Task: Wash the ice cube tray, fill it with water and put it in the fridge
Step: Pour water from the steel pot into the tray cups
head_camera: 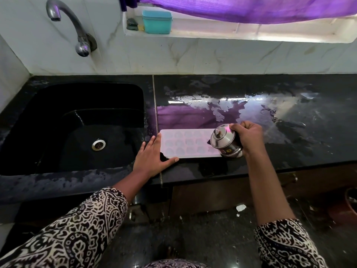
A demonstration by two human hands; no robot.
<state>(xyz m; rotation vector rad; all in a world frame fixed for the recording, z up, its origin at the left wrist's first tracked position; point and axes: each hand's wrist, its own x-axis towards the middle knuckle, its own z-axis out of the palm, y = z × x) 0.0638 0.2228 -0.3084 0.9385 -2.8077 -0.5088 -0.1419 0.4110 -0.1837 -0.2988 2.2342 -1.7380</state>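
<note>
Head view: left hand (pixel 152 157) flat, fingers straight against the ice cube tray (pixel 185 144); right hand (pixel 248 136) wraps a tilted steel pot (pixel 225 141) over it; I fear overpouring floods the countertop (pixel 289 132).

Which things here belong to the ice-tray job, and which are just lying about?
Job: ice cube tray; steel pot, tilted at its right end, gripped by the right hand; left hand, flat against the tray's left end; tap; sink.
Lying about: teal box on the sill; purple curtain.
</note>
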